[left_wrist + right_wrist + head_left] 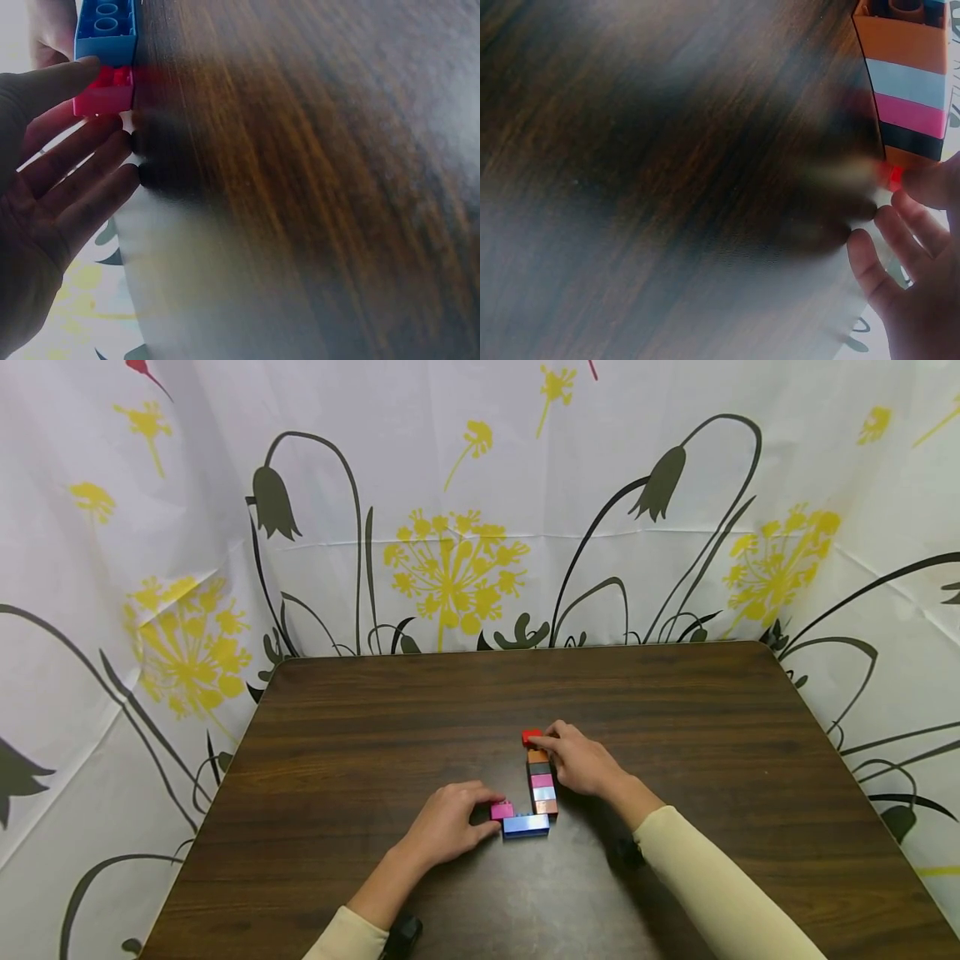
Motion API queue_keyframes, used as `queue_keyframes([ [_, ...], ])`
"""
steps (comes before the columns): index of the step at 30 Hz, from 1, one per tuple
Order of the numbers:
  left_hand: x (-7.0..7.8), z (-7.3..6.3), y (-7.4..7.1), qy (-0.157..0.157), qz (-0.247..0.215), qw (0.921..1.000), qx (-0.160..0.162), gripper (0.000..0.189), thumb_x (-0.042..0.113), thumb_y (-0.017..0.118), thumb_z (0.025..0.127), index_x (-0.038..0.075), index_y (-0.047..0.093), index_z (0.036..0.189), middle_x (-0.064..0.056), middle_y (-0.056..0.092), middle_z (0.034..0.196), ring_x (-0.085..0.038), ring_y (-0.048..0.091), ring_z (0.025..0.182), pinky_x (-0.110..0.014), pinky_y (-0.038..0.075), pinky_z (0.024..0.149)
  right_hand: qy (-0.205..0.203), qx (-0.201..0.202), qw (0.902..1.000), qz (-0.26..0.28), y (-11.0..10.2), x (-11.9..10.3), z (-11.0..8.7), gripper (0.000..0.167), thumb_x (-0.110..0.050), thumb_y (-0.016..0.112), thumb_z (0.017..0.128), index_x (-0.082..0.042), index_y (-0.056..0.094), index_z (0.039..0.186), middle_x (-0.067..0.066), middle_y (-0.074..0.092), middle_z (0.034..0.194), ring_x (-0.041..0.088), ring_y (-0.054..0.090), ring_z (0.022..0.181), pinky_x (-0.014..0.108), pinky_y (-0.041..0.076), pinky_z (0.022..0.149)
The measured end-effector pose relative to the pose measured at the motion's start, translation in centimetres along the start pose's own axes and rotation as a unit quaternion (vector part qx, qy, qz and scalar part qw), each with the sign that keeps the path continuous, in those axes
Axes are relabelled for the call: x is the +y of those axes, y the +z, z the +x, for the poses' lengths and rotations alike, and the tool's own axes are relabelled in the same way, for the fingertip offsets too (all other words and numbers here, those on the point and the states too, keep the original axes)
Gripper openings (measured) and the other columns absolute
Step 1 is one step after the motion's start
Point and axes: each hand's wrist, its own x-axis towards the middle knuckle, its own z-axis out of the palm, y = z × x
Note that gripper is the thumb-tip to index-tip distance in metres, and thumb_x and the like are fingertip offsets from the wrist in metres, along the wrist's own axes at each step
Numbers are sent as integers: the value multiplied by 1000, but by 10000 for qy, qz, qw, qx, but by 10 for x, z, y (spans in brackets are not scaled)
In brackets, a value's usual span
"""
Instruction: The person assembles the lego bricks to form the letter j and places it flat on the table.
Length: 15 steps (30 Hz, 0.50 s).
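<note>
My left hand [448, 821] pinches a pink brick [502, 811] between thumb and fingers. That brick sits against the left end of a long blue brick [526, 827]; the left wrist view shows the blue brick [106, 30] with its hollow side and round tubes. With thumb and index finger, my right hand [583, 762] holds a small red brick [531, 737] at the far end of a row of joined bricks [542, 782]. In the right wrist view, my thumb covers most of the red brick [895, 178].
The row, lying on its side, runs through orange, black, pink, pale blue and orange, its near end at the blue brick's right end. The dark wood-grain table [360, 727] stretches around it, with a flower-patterned curtain [465, 485] behind.
</note>
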Motion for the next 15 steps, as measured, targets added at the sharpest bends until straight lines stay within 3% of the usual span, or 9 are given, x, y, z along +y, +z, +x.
queue_keyframes([
  [15, -2, -1, 1, 74, -58, 9999, 48, 35, 31, 79, 84, 17, 72, 116, 7, 68, 103, -9, 62, 95, -36, 51, 87, 17, 50, 9996, 295, -2, 2, -3, 42, -12, 59, 97, -19, 58, 138, 4, 53, 119, 18, 52, 98, 37, 50, 79],
])
